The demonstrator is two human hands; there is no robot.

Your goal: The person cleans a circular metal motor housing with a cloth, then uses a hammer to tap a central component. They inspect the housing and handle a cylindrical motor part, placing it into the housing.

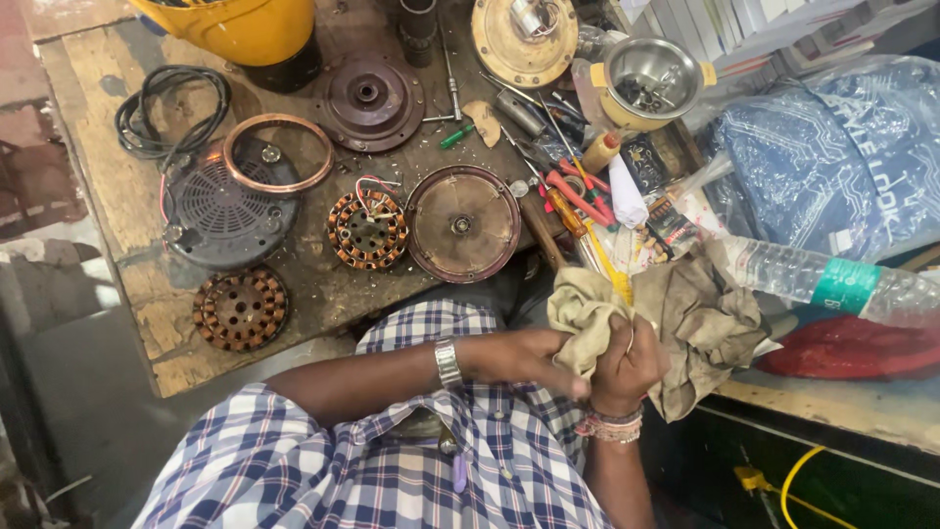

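Bright even light, soft shadows, mostly sharp

Teal-labelled bottle (842,286), blue printed bag (832,157)

The worn wooden bench (147,294) carries a coil of black cable (171,108), a dark vented cover (220,220), two copper-wound stators (367,230), a round brown plate (462,223) and mixed screwdrivers (573,211).

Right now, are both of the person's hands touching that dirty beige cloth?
Touching. The head view shows the left hand and the right hand both closed around folds of the cloth, fingers buried in it.
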